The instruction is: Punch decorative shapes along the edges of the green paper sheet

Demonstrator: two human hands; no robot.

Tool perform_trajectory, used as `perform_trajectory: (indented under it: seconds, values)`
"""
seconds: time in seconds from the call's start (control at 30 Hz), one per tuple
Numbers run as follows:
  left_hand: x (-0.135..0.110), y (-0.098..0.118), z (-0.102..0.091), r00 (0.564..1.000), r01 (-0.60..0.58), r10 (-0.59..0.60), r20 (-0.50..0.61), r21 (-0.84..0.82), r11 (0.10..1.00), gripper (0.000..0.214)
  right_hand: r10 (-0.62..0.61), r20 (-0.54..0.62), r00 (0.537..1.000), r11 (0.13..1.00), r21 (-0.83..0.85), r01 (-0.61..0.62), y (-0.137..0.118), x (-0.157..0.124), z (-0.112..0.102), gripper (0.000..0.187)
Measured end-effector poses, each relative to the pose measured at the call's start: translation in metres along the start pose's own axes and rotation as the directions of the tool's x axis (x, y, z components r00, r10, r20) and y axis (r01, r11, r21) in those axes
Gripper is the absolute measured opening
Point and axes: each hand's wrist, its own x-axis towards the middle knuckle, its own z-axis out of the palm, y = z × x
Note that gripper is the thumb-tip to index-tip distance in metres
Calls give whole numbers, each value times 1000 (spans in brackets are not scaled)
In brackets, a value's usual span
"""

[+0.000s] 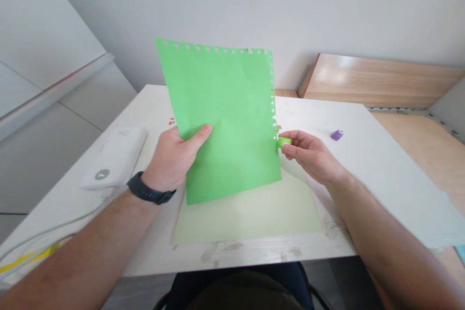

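Green paper sheet [225,121] held upright over a white table [363,155], left hand [170,160] clamped on its near left edge, right hand [308,155] pinching a small green punch [284,142] onto its right edge below a run of holes [272,92], with unpunched edge nearer; plain grey wall [254,0] beyond

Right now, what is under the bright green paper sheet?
A pale green sheet lies flat on the white table. Its far part is covered by the bright green paper in the left hand.
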Motion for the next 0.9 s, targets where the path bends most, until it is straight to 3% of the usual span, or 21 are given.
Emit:
perform_trajectory:
  seconds: [0.9]
  values:
    - [-3, 4, 2, 1000, 14, -14, 11, -14, 1000, 51, 55, -6, 998, 998, -17, -55, 1, -1, 6, 39]
